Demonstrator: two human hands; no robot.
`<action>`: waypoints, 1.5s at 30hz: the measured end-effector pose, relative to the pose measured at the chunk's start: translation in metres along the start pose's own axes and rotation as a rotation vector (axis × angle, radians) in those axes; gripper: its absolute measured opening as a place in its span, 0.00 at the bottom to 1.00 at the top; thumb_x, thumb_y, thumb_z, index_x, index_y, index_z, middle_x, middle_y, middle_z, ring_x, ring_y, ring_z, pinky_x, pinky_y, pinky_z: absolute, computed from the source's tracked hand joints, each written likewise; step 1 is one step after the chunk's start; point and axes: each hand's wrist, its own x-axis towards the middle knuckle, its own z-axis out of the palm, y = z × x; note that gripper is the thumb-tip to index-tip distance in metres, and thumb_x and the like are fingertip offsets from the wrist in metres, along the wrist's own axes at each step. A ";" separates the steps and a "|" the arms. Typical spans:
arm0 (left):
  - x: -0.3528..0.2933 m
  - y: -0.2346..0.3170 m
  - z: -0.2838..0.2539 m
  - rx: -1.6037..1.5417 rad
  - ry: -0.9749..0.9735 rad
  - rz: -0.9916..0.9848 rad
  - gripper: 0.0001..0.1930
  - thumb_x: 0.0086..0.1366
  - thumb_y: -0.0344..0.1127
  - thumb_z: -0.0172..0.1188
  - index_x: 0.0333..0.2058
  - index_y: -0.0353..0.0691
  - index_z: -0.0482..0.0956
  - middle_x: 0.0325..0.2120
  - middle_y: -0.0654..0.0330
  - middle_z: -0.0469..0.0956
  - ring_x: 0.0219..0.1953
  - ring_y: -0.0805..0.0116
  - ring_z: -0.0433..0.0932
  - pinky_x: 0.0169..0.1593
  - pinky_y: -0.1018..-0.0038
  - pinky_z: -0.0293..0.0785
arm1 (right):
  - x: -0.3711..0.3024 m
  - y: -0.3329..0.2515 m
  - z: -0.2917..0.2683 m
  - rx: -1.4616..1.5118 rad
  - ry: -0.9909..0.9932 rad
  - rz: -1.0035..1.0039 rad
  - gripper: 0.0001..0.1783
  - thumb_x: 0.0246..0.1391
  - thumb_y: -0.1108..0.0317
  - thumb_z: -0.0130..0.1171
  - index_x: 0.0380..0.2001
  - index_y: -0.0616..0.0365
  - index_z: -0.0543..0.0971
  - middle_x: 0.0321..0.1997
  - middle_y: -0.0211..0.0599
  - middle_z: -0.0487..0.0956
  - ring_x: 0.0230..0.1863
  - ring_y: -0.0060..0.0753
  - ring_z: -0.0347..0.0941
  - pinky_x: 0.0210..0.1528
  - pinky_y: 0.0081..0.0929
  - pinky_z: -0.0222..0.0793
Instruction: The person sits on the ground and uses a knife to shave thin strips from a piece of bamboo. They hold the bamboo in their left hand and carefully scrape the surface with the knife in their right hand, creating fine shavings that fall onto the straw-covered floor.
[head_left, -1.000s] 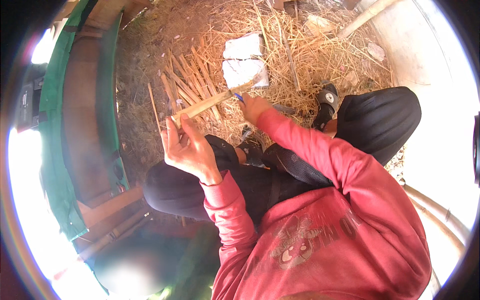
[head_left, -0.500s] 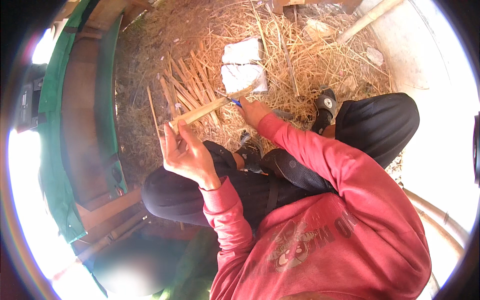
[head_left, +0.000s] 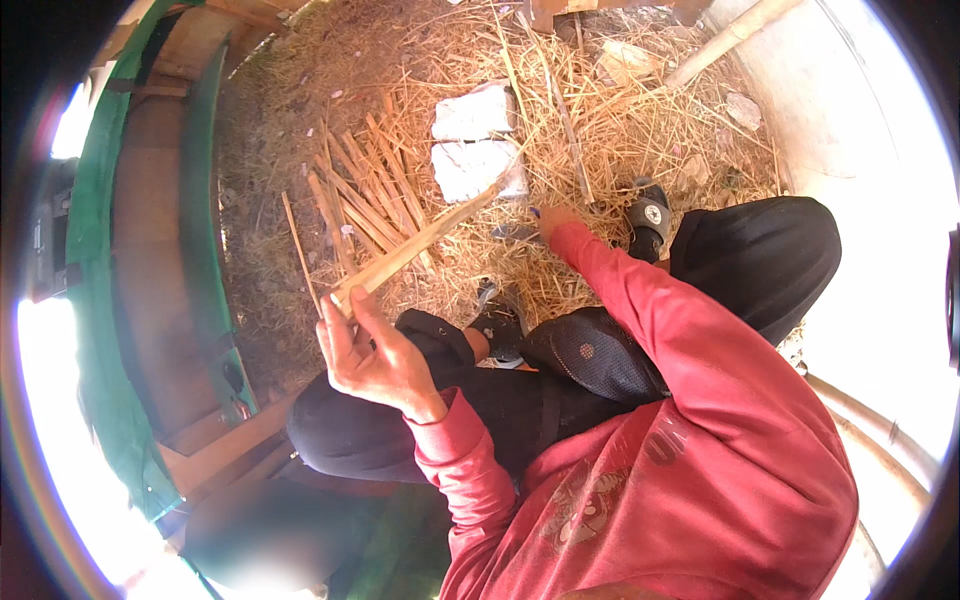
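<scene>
My left hand (head_left: 375, 350) pinches the near end of a long, pale split bamboo strip (head_left: 415, 245) between thumb and fingers. The strip slants away to the right, its far end over the lower of two white wrapped blocks (head_left: 465, 170); whether they touch I cannot tell. To the right of the strip and apart from it, my right hand (head_left: 562, 222) is closed round a knife, of which a bit of blue handle (head_left: 536, 211) shows. A dark, flat shape (head_left: 515, 232) lies beside that hand, partly hidden. Several split bamboo pieces (head_left: 365, 190) are spread left of the blocks.
Loose straw (head_left: 600, 120) covers the ground ahead. A thin stick (head_left: 300, 240) stands out beyond my left fingers. Green sheeting and a wooden panel (head_left: 155, 250) line the left side, a pale wall (head_left: 850, 150) the right. My crossed legs (head_left: 750, 250) are close below my hands.
My right hand has moved right, off the strip, taking the knife with it. My left hand has lowered slightly, still pinching the strip, which now shows more of its length.
</scene>
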 end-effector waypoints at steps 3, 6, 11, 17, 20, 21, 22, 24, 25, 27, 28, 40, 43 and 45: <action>0.001 -0.008 -0.006 0.035 0.012 -0.065 0.16 0.62 0.27 0.64 0.46 0.22 0.78 0.26 0.55 0.78 0.25 0.75 0.78 0.27 0.79 0.74 | -0.033 -0.023 -0.023 0.039 -0.043 0.041 0.22 0.64 0.53 0.46 0.45 0.62 0.77 0.38 0.57 0.81 0.42 0.60 0.78 0.45 0.52 0.73; 0.002 -0.009 -0.007 0.052 0.029 -0.113 0.15 0.63 0.26 0.64 0.46 0.23 0.79 0.24 0.55 0.80 0.26 0.73 0.79 0.31 0.81 0.76 | -0.068 -0.047 -0.078 0.156 0.151 -0.184 0.24 0.66 0.50 0.44 0.46 0.60 0.76 0.35 0.61 0.80 0.39 0.64 0.77 0.44 0.54 0.71; -0.001 -0.006 -0.006 -0.051 0.037 -0.161 0.15 0.63 0.26 0.63 0.45 0.21 0.78 0.27 0.54 0.79 0.29 0.70 0.81 0.33 0.80 0.79 | -0.128 -0.126 -0.122 0.449 0.070 -0.360 0.23 0.67 0.49 0.43 0.44 0.61 0.73 0.30 0.64 0.78 0.33 0.68 0.76 0.38 0.56 0.71; 0.005 -0.004 -0.009 0.060 -0.021 -0.097 0.14 0.65 0.27 0.61 0.44 0.20 0.78 0.31 0.53 0.77 0.29 0.69 0.82 0.31 0.78 0.81 | -0.112 -0.135 -0.081 0.177 0.187 -0.337 0.23 0.67 0.47 0.41 0.44 0.56 0.72 0.23 0.57 0.78 0.28 0.64 0.77 0.30 0.55 0.72; 0.004 -0.004 -0.010 0.041 -0.035 -0.032 0.14 0.64 0.27 0.61 0.45 0.20 0.78 0.29 0.54 0.76 0.26 0.70 0.80 0.27 0.79 0.79 | -0.111 -0.141 -0.081 0.165 0.202 -0.362 0.22 0.67 0.48 0.42 0.44 0.58 0.72 0.23 0.57 0.78 0.27 0.64 0.77 0.29 0.55 0.72; 0.002 -0.001 -0.009 0.032 -0.034 -0.014 0.14 0.64 0.27 0.62 0.44 0.20 0.78 0.29 0.54 0.76 0.26 0.71 0.80 0.27 0.79 0.78 | -0.107 -0.136 -0.076 0.178 0.214 -0.378 0.22 0.66 0.49 0.43 0.43 0.59 0.72 0.21 0.58 0.78 0.25 0.64 0.76 0.28 0.56 0.71; 0.001 -0.001 -0.007 0.017 -0.029 -0.023 0.15 0.64 0.27 0.62 0.45 0.19 0.78 0.27 0.55 0.75 0.27 0.71 0.80 0.28 0.78 0.78 | -0.103 -0.128 -0.068 0.198 0.230 -0.384 0.22 0.66 0.50 0.44 0.42 0.60 0.72 0.20 0.58 0.77 0.24 0.65 0.75 0.27 0.56 0.71; 0.000 0.003 -0.005 0.033 -0.070 -0.013 0.15 0.64 0.27 0.62 0.45 0.19 0.77 0.28 0.55 0.75 0.27 0.71 0.80 0.28 0.78 0.78 | -0.070 -0.100 -0.053 0.155 0.272 -0.315 0.22 0.66 0.50 0.43 0.42 0.60 0.73 0.20 0.58 0.77 0.24 0.64 0.75 0.28 0.57 0.71; 0.002 0.004 -0.004 0.046 -0.085 -0.002 0.15 0.64 0.27 0.62 0.45 0.19 0.77 0.28 0.55 0.75 0.27 0.71 0.80 0.29 0.78 0.78 | -0.060 -0.098 -0.053 0.139 0.293 -0.289 0.22 0.67 0.50 0.43 0.43 0.60 0.73 0.20 0.58 0.77 0.24 0.64 0.75 0.28 0.57 0.70; 0.004 0.006 -0.003 0.016 -0.058 -0.007 0.16 0.64 0.28 0.62 0.45 0.19 0.77 0.28 0.55 0.75 0.27 0.70 0.80 0.29 0.78 0.79 | -0.053 -0.094 -0.044 0.175 0.280 -0.332 0.22 0.67 0.49 0.42 0.43 0.58 0.73 0.21 0.58 0.77 0.25 0.64 0.76 0.29 0.57 0.71; 0.002 0.002 -0.005 0.018 -0.036 -0.023 0.16 0.64 0.28 0.62 0.45 0.19 0.77 0.29 0.55 0.75 0.27 0.70 0.80 0.29 0.78 0.79 | -0.067 -0.107 -0.052 0.229 0.231 -0.365 0.22 0.67 0.49 0.42 0.42 0.58 0.73 0.21 0.58 0.77 0.25 0.64 0.76 0.29 0.57 0.71; 0.007 -0.015 -0.006 0.003 0.002 -0.041 0.15 0.65 0.31 0.62 0.45 0.23 0.79 0.23 0.57 0.78 0.24 0.74 0.78 0.29 0.78 0.75 | -0.036 -0.087 -0.040 0.068 0.243 -0.283 0.24 0.66 0.46 0.42 0.43 0.56 0.73 0.24 0.56 0.79 0.27 0.63 0.77 0.31 0.55 0.73; 0.011 -0.021 -0.010 0.038 -0.015 -0.060 0.17 0.65 0.32 0.61 0.47 0.23 0.79 0.25 0.57 0.79 0.22 0.75 0.77 0.26 0.77 0.73 | -0.040 -0.107 -0.038 0.085 0.182 -0.199 0.25 0.67 0.47 0.41 0.43 0.60 0.74 0.32 0.54 0.81 0.35 0.57 0.79 0.39 0.53 0.74; 0.010 -0.019 -0.010 0.029 -0.006 -0.039 0.17 0.65 0.31 0.61 0.48 0.22 0.78 0.27 0.56 0.79 0.22 0.73 0.78 0.23 0.76 0.73 | -0.042 -0.106 -0.039 0.091 0.152 -0.229 0.25 0.66 0.46 0.41 0.44 0.59 0.73 0.33 0.54 0.81 0.36 0.59 0.79 0.41 0.55 0.73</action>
